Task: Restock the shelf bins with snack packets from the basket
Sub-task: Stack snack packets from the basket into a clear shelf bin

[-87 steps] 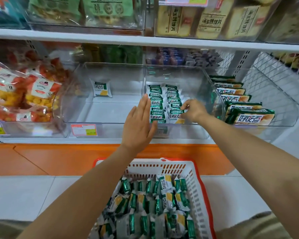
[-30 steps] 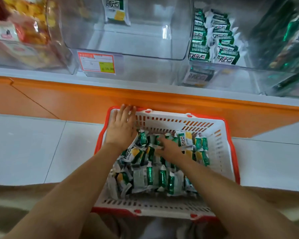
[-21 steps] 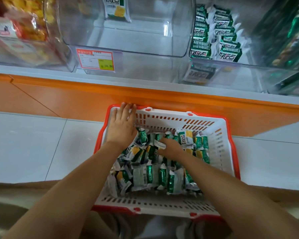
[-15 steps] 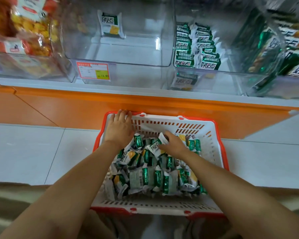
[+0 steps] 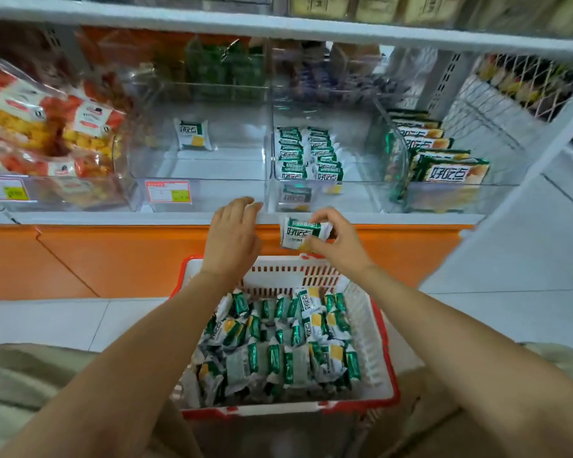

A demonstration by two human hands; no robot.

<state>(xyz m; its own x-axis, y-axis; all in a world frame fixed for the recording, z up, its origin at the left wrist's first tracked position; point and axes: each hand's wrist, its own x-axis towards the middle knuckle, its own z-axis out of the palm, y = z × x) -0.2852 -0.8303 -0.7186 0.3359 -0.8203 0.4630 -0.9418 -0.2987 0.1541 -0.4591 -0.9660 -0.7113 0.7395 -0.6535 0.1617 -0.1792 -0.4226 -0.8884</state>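
Observation:
A white basket with a red rim [image 5: 372,328] stands on the floor below me, full of several green-and-white snack packets [image 5: 278,352]. My right hand [image 5: 336,242] pinches one such packet [image 5: 300,231] in the air above the basket, just under the shelf edge. My left hand [image 5: 234,233] hovers beside it with relaxed fingers and holds nothing. Straight ahead a clear shelf bin [image 5: 354,193] holds two rows of the same packets [image 5: 306,155]. The clear bin to its left [image 5: 199,166] holds a single packet [image 5: 192,135].
An orange plinth [image 5: 96,256] runs under the white shelf edge. Bags of red-and-yellow snacks [image 5: 47,137] fill the left bin; larger green boxes [image 5: 444,160] stand in the right bin. An upper shelf [image 5: 278,26] overhangs. White floor tiles surround the basket.
My right hand has lifted a packet out of the basket toward the shelf. My left hand left the basket's rim and rose beside it. The view tilted up to the bins.

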